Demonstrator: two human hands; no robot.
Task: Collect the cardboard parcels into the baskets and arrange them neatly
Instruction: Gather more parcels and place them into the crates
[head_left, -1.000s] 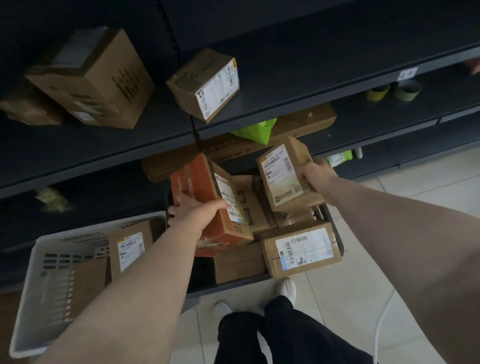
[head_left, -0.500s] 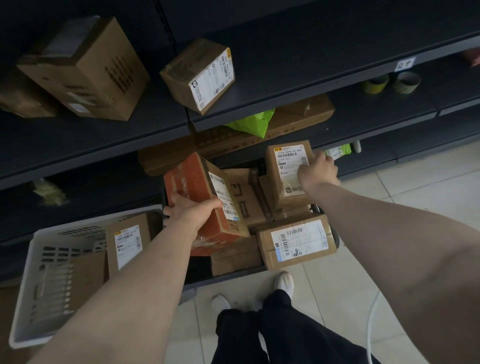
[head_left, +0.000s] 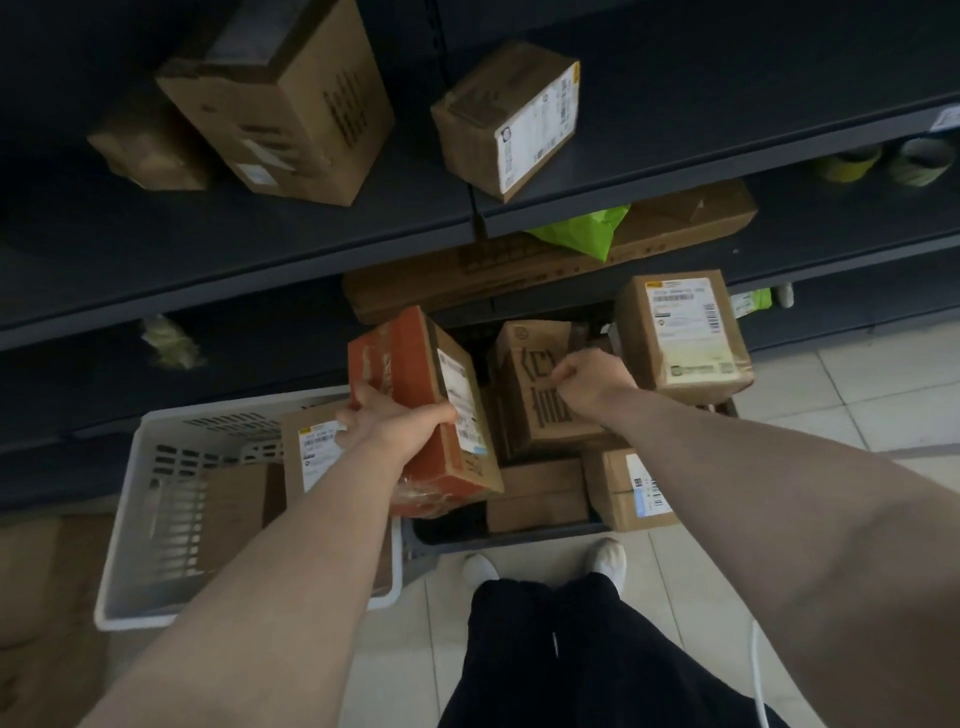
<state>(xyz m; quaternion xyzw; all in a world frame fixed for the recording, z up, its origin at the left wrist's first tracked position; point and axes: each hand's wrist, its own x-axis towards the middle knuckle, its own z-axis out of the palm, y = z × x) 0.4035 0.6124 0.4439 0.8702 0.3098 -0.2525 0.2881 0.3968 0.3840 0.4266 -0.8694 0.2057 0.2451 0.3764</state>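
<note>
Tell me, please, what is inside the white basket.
A labelled parcel stands at the white basket's right end, a plain parcel beside it; the left forearm hides the near corner.

Orange parcel (head_left: 405, 384), white label (head_left: 460, 410); brown parcel (head_left: 530, 358), black print; white basket (head_left: 223, 411); green bag (head_left: 584, 231).

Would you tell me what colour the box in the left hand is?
The box is orange-red, best seen in head view.

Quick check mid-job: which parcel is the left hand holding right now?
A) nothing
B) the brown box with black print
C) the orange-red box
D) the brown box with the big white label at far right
C: the left hand grips the orange-red box, thumb and fingers wrapped round its near end.
</note>
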